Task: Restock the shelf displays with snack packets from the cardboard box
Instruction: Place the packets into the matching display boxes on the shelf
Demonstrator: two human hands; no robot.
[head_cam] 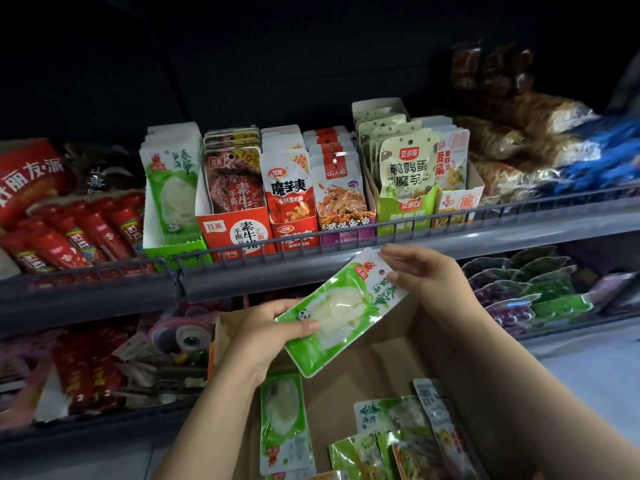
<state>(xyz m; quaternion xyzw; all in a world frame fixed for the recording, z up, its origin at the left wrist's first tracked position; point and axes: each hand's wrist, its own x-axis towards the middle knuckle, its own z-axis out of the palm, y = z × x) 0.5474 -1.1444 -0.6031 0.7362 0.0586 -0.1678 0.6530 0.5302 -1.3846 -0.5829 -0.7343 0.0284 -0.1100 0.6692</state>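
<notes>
One green-and-white bamboo shoot packet (341, 308) is in transit, held tilted above the open cardboard box (446, 344) and just below the wire rail of the upper shelf (398, 237). The left hand (273, 332) grips its lower end, thumb across the clear window, while the right hand (419, 271) pinches the top corner by the hang hole. The matching green display tray (173, 249) at the left of the row already stands nearly full, so restocking looks well advanced for this flavour; several packets (282, 420) lie loose on the box floor, some of another design, so work remains. The packets are glossy, flat, vacuum-sealed plastic pouches, limp yet smooth; the box is matte brown corrugated board, the neighbouring trays thin printed card.
</notes>
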